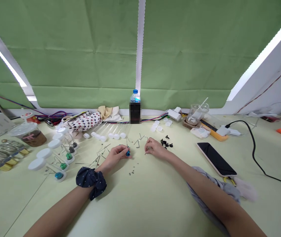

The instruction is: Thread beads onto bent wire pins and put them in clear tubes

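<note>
Blue piece (pixel 128 153) sits over the table (pixel 140 204), only partly done, I judge; coloured pieces (pixel 63 166) with wires, off to my left, look further along; loose wires (pixel 138 144) seem unused; my left hand (pixel 115 157) pinches the blue one; my right hand (pixel 156 149) curls nearly closed, its hold unclear.

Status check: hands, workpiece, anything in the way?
Left hand holding small blue part. Right hand close by, fingers bunched, contents unclear. Bent metal rods just beyond, between hands.
</note>
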Motion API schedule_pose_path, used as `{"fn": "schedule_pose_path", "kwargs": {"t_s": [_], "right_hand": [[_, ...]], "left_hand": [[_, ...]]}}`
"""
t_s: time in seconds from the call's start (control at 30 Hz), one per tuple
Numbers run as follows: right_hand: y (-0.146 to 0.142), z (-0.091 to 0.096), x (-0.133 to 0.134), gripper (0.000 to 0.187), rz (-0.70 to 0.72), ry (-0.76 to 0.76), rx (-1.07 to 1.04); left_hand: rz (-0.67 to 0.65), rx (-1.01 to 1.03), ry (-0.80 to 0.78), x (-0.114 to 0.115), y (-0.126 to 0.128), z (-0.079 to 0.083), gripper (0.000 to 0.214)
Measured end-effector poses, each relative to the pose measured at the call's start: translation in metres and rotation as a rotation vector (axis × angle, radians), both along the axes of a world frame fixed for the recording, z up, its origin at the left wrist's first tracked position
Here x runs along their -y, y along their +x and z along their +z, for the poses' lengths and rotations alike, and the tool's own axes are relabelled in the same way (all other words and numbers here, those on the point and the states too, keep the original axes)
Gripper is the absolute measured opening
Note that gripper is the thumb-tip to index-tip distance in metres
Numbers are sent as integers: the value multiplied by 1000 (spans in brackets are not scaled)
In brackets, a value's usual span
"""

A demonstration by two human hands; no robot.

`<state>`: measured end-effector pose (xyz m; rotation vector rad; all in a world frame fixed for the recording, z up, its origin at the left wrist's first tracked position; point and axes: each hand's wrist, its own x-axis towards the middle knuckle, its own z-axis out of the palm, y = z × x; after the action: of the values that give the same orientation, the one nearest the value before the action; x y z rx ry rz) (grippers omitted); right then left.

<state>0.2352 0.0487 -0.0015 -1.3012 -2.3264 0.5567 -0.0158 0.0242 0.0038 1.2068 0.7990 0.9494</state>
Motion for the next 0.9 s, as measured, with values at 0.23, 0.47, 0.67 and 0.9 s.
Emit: {"fn": "schedule_pose_path", "kwargs": {"t_s": [0.23, 0.47, 0.67, 0.9], "right_hand": [[-4, 0, 6, 8, 58, 68, 231], [-11, 11, 19, 9, -35, 2, 309], [-21, 25, 31, 17, 62, -80, 99], [-36, 33, 50, 15, 114, -169, 4]], "left_hand": [[-16, -7, 0, -2, -1, -3, 22], [-13, -18, 8, -2, -1, -4, 23], [-6, -25, 10, -2, -1, -5, 24], [-15, -11, 9, -2, -2, -4, 23]]}}
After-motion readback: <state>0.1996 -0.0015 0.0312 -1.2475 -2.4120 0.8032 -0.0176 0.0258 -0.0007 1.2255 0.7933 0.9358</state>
